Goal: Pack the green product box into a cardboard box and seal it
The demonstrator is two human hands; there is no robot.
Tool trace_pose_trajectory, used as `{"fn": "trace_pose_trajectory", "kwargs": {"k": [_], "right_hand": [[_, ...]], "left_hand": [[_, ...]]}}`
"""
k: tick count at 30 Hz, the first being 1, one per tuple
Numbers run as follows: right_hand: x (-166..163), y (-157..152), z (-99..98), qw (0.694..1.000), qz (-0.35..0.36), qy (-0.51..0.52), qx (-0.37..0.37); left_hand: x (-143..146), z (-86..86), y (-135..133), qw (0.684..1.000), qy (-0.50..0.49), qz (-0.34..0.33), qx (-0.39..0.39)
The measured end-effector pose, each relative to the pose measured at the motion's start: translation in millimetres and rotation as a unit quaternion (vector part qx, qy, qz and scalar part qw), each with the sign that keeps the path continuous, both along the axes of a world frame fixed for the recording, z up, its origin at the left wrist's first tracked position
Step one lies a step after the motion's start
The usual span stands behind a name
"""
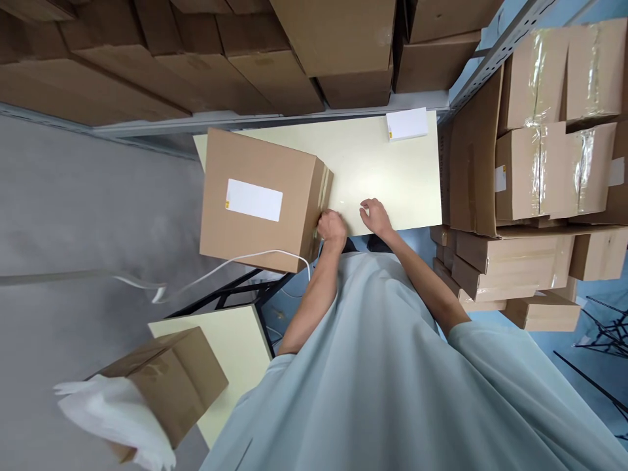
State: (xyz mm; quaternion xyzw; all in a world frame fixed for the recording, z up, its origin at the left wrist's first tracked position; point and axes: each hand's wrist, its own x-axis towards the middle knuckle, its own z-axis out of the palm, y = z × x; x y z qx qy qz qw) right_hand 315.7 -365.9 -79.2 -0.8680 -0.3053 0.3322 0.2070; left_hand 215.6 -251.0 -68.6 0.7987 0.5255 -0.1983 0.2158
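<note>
A large brown cardboard box (265, 160) with a blank-looking white label (254, 199) rests on the left part of the pale table (383, 173). Its right side carries a strip of tape. My left hand (332, 226) is curled closed against the lower corner of that side; its fingertips are hidden, so any small thing in them does not show. Over the bare tabletop to the right, my right hand (377, 216) is loosely bent, thumb and fingers a little apart, and holds nothing. A stack of white labels (407, 124) sits at the table's far right corner.
Boxes fill the shelf (275, 116) beyond the table. More taped boxes (534, 170) are stacked at the right. At lower left, a carton (171, 379) with white wrapping (115, 412) stands on a second pale table (230, 333). A white cable (235, 258) passes before the large box.
</note>
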Motion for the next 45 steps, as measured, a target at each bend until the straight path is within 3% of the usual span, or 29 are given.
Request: {"fn": "trace_pose_trajectory", "kwargs": {"k": [10, 18, 23, 30, 38, 43, 45], "right_hand": [[-11.0, 0.4, -28.2, 0.999, 0.023, -0.012, -0.020], [-6.5, -1.1, -61.0, 0.999, -0.028, 0.022, 0.030], [-3.6, -1.8, -71.0, 0.997, -0.046, 0.041, 0.053], [-2.8, -0.1, -72.2, 0.990, -0.091, 0.072, 0.084], [7.8, 2.3, -57.9, 0.965, -0.159, 0.145, 0.151], [19.6, 11.4, -46.1, 0.922, -0.175, 0.252, 0.235], [23.3, 17.2, -41.8, 0.905, -0.178, 0.314, 0.227]], "left_hand": [[3.2, -3.3, 12.2, 0.999, 0.033, 0.015, -0.014], [7.3, -3.9, 16.2, 0.999, 0.048, 0.013, -0.018], [7.2, 2.3, 15.2, 0.998, 0.059, 0.001, -0.013], [4.7, 17.9, 3.5, 0.999, 0.008, -0.045, 0.016], [-12.1, 43.1, -8.5, 0.992, -0.063, -0.095, 0.056], [-20.3, 44.8, -9.2, 0.985, -0.109, -0.119, 0.059], [-24.0, 44.0, -10.3, 0.981, -0.133, -0.129, 0.052]]}}
